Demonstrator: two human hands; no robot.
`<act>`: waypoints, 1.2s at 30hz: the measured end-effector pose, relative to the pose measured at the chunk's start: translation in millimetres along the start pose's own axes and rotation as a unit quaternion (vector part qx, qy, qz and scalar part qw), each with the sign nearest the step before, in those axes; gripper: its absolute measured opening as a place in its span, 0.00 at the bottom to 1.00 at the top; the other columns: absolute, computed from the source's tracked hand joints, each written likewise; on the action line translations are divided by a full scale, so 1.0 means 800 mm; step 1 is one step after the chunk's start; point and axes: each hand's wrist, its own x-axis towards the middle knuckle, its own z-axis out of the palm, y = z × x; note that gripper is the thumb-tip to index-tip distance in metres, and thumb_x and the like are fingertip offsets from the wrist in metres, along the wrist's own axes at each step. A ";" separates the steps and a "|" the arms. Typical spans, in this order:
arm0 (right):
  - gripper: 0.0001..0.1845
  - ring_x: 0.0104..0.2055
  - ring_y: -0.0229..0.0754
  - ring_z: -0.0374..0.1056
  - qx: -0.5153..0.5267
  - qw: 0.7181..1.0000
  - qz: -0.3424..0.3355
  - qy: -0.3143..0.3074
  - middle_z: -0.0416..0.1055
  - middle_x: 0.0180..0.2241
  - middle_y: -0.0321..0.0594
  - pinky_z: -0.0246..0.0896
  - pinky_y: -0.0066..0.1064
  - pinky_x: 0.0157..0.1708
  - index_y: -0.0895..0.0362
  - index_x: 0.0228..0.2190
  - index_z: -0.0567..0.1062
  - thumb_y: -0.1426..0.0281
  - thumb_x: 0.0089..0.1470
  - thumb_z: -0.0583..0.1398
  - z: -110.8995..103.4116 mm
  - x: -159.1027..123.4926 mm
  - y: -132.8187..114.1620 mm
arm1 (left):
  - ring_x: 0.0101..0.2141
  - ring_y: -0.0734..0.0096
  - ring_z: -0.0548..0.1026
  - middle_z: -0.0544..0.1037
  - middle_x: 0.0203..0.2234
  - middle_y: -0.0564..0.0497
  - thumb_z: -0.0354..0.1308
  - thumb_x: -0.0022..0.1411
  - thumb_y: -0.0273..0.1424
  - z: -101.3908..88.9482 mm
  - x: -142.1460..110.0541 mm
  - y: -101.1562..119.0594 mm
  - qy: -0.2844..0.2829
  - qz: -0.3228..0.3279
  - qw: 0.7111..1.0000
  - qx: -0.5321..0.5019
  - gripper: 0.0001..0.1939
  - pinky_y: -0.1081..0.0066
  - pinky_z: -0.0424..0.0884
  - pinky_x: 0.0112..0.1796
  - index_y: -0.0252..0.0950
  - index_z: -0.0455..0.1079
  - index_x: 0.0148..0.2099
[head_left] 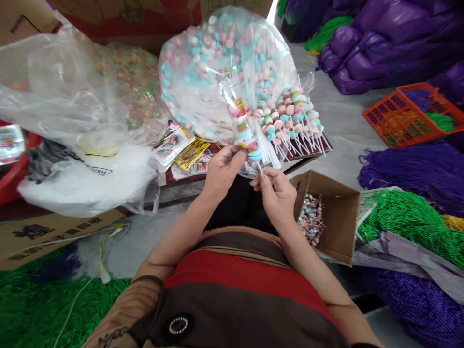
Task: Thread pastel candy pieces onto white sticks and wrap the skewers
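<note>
Between my hands is a candy skewer, pastel sweets threaded on a white stick, with a clear printed wrapper over its upper part. My left hand pinches the wrapper near its lower end, against the sweets. The fingers of my right hand close on the bare white stick just below. Beyond them, a pile of unwrapped candy skewers lies at the table's right corner, sticks pointing towards me. Flat printed wrappers and a bundle of gold twist ties lie left of my left hand.
A large clear bag of pastel sweets stands behind my hands, with another bag of sweets to its left. A cardboard box with wrapped skewers is at my right. An orange crate and green strands lie farther right.
</note>
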 end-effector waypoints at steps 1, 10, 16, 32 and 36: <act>0.11 0.27 0.40 0.74 -0.032 0.999 -0.017 0.008 0.81 0.29 0.36 0.70 0.33 0.32 0.51 0.40 0.76 0.58 0.68 0.59 -0.001 0.000 0.002 | 0.31 0.76 0.76 0.81 0.29 0.55 0.70 0.61 0.38 0.002 0.000 0.002 0.001 -0.005 1.000 -0.006 0.09 0.73 0.73 0.38 0.39 0.78 0.35; 0.11 0.34 0.45 0.76 -0.162 0.981 -0.106 0.030 0.79 0.28 0.38 0.70 0.38 0.41 0.51 0.38 0.77 0.62 0.70 0.57 -0.004 0.003 0.009 | 0.28 0.78 0.72 0.76 0.26 0.57 0.72 0.58 0.40 0.005 0.001 0.010 -0.002 -0.026 1.000 -0.007 0.13 0.75 0.69 0.34 0.37 0.75 0.33; 0.11 0.37 0.45 0.76 -0.215 0.963 -0.159 0.035 0.79 0.29 0.38 0.69 0.39 0.47 0.51 0.37 0.77 0.66 0.71 0.56 -0.003 0.008 0.015 | 0.28 0.78 0.69 0.73 0.25 0.58 0.68 0.58 0.34 0.001 0.004 0.005 0.013 -0.005 0.999 0.030 0.08 0.75 0.67 0.33 0.38 0.74 0.31; 0.19 0.30 0.44 0.76 -0.301 0.931 -0.185 0.093 0.81 0.31 0.42 0.65 0.33 0.32 0.55 0.39 0.80 0.61 0.73 0.52 0.020 0.030 0.017 | 0.24 0.77 0.60 0.64 0.19 0.58 0.61 0.52 0.28 0.006 -0.005 0.018 -0.018 -0.047 0.997 0.066 0.11 0.73 0.60 0.29 0.38 0.62 0.23; 0.19 0.36 0.43 0.78 -0.244 0.951 -0.173 0.077 0.82 0.35 0.44 0.67 0.32 0.35 0.55 0.42 0.78 0.60 0.73 0.51 0.027 0.036 0.007 | 0.27 0.77 0.65 0.69 0.23 0.58 0.64 0.56 0.31 0.006 -0.016 0.006 -0.046 -0.047 0.997 0.050 0.08 0.73 0.64 0.33 0.38 0.68 0.28</act>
